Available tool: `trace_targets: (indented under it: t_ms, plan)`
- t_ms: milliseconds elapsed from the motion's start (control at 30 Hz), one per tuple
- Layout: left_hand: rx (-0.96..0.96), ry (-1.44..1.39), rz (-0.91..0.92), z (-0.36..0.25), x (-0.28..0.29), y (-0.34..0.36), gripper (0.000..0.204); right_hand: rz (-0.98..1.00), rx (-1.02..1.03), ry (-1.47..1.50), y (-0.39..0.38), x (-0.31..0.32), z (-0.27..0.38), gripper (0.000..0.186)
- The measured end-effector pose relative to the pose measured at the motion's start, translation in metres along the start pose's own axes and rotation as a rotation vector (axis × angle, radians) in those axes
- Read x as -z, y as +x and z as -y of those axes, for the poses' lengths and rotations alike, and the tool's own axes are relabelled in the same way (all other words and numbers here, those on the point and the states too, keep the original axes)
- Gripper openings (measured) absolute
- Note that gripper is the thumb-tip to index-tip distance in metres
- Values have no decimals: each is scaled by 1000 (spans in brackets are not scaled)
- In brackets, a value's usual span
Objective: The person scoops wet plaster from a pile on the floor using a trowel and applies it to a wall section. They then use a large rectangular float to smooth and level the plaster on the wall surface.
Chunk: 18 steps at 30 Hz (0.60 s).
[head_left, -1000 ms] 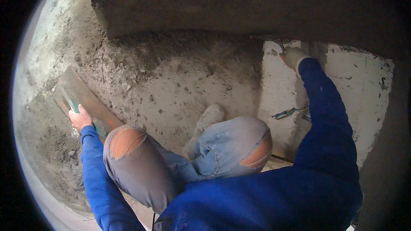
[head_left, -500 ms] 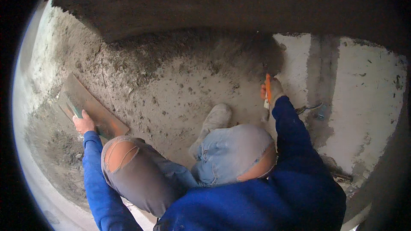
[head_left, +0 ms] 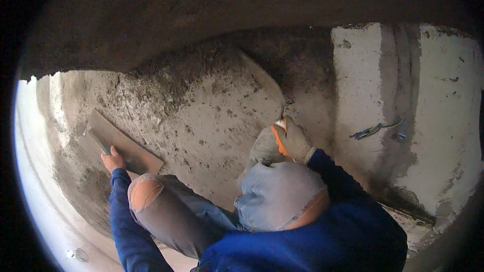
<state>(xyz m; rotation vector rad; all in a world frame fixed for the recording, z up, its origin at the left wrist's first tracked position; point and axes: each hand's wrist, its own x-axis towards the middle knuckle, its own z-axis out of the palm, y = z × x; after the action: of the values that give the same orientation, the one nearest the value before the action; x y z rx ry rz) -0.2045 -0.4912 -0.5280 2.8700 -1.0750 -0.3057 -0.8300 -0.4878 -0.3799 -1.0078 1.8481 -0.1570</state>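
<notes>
My bare left hand [head_left: 114,160] is closed around the green handle of a flat rectangular plastering float [head_left: 132,143], which is tilted beside my left knee. My right hand [head_left: 299,144], in a pale work glove with orange on it, grips the handle of a trowel [head_left: 266,81]. Its long blade points up and to the left, over the edge of the dark wet mortar [head_left: 307,60]. Whether the blade touches the mortar I cannot tell. Crumbs and lumps of mortar are scattered over the grey surface [head_left: 212,126] between the two tools.
My bent knees in torn jeans [head_left: 282,191] and one dusty shoe [head_left: 268,148] are between my arms. To the right, loose wires [head_left: 375,130] stick out near a grey strip between white panels [head_left: 446,100]. A dark ledge [head_left: 408,211] lies at the lower right.
My right hand has come nearer my knee, and the trowel blade now reaches up and left over the mortar. My left hand still holds the float. The whole view has shifted.
</notes>
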Motion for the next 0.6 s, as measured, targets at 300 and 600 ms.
trace_targets:
  t_ms: [300,600]
  plan:
    - [-73,0,73,3,7,4,56,-61,-464,1062,30,1,-21,40]
    - [-127,-56,139,-5,18,0,52,-18,149,-386,23,-63,-2,27]
